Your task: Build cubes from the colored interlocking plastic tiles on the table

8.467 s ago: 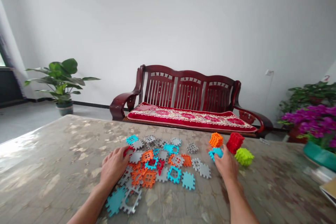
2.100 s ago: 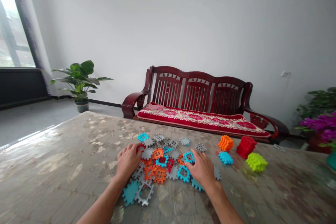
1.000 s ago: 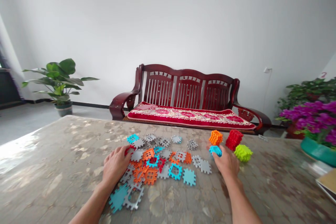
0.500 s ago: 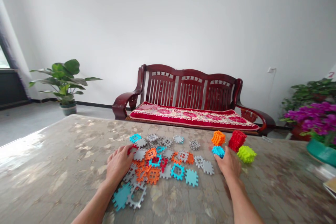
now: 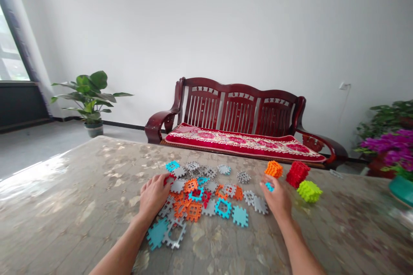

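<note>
A pile of flat toothed plastic tiles [image 5: 206,193] in grey, orange, blue and red lies on the marbled table [image 5: 80,189]. My left hand [image 5: 154,195] rests flat on the pile's left edge, fingertips on a red tile [image 5: 167,178]. My right hand [image 5: 276,200] is to the right of the pile, its fingers curled round a small blue tile assembly [image 5: 269,186], which is mostly hidden. Just beyond it stand an orange cube [image 5: 273,169], a red cube [image 5: 297,174] and a green cube [image 5: 309,191], all built from tiles.
A dark wooden bench [image 5: 238,124] with a red cushion stands behind the table. A potted plant [image 5: 90,96] is on the floor at the left. Purple flowers in a green pot [image 5: 395,159] are at the table's right edge.
My right hand went from the pile to the blue assembly and now covers more of it. My left hand has stayed on the pile. The view has shifted slightly.
</note>
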Motion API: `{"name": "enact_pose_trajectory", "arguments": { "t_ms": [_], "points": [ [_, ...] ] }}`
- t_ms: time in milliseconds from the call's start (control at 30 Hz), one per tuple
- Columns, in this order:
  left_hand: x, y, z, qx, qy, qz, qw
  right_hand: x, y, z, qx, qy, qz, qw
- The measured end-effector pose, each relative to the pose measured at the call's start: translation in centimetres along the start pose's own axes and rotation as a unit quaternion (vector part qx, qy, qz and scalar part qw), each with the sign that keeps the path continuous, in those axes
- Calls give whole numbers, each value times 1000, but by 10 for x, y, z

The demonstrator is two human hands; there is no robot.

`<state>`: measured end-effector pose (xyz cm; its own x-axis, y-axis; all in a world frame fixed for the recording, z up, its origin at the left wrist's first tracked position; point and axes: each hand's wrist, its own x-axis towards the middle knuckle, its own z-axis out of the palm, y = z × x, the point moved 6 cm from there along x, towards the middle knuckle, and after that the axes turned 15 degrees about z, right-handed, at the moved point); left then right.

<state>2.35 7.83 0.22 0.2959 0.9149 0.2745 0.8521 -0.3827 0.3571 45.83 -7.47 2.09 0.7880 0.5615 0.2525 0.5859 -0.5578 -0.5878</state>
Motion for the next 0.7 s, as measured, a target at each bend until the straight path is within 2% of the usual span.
{"name": "enact_pose_trajectory", "arguments": {
  "t_ms": [100, 167, 200, 300, 433, 700],
  "points": [
    [0, 0, 0, 3, -3, -2, 1000, -23, -37, 21, 89, -172, -75, 978],
    [0, 0, -1, 6, 4, -2, 1000, -46, -61, 32, 69, -267, -111, 955],
    [0, 0, -1, 7, 7, -1, 1000, -57, -71, 33, 43, -292, -129, 947],
    [0, 0, 0, 7, 7, -1, 1000, -87, -95, 30, -29, -309, -191, 931],
    [0, -1, 1, -1, 2, -4, 1000, -111, -107, 27, -104, -306, -227, 919],
    [-1, 1, -1, -3, 4, -2, 1000, -109, -104, 33, -116, -283, -215, 927]
  ]
}}
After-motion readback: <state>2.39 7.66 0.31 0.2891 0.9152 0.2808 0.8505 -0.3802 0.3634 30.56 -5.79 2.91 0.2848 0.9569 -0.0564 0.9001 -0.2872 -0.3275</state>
